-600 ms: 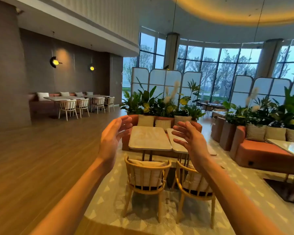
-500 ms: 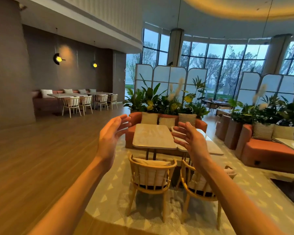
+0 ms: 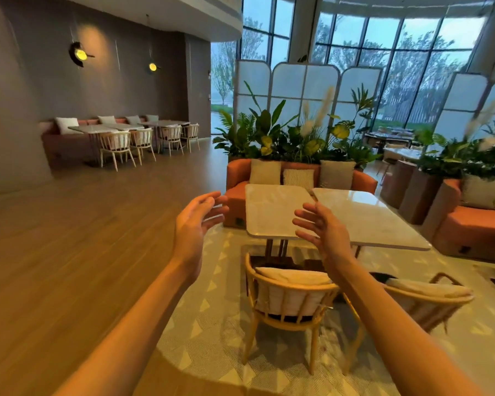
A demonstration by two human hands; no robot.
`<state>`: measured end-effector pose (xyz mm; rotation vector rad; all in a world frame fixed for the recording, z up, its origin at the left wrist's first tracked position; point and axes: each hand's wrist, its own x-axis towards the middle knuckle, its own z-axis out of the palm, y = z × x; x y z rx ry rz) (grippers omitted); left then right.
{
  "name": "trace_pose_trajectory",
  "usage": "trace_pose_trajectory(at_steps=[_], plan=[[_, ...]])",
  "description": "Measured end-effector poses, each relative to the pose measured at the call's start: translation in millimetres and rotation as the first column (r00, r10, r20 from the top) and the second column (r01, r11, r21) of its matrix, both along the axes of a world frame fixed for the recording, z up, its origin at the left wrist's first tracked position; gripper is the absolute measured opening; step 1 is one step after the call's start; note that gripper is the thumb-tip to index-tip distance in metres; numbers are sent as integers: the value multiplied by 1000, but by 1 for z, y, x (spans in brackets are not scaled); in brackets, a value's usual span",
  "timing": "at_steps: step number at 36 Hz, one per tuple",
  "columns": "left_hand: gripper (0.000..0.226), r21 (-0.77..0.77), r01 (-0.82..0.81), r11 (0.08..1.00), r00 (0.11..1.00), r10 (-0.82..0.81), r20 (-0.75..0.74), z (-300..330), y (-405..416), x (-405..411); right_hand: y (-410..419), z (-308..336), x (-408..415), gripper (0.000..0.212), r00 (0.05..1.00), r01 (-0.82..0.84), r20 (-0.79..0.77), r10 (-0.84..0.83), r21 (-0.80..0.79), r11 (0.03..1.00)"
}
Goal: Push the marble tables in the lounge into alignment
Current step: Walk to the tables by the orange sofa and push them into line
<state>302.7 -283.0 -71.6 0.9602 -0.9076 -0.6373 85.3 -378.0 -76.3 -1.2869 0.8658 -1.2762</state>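
Both my arms reach out in front of me, my left hand (image 3: 196, 221) and right hand (image 3: 325, 227) raised with palms facing each other, fingers spread and relaxed, gripping nothing. Below them stand two wooden chairs (image 3: 289, 304) on a patterned rug (image 3: 212, 324). Beyond, the left marble table (image 3: 272, 210) and right marble table (image 3: 366, 215) meet at an angle, before an orange sofa (image 3: 237, 172).
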Motion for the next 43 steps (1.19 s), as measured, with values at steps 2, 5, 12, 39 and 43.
trace_pose_trajectory(at_steps=[2,5,12,39,43], plan=[[30,2,5,1000,1000,-5,-3,-4,-31,25,-32,-4,22,40,1000,8,3,-8,13,1000],[29,-5,11,1000,1000,-11,-8,-10,-79,60,-80,-11,54,41,1000,24,2,-24,24,999],[32,21,-35,999,999,35,-6,-32,-215,140,-224,-36,137,42,999,47,-7,-47,-8,999],[28,162,40,986,995,-25,-97,-102,-776,471,-764,-91,469,25,961,255,-114,-253,9,967],[28,171,99,980,992,-83,-99,-92,-871,509,-846,-86,503,29,946,313,-97,-308,37,949]])
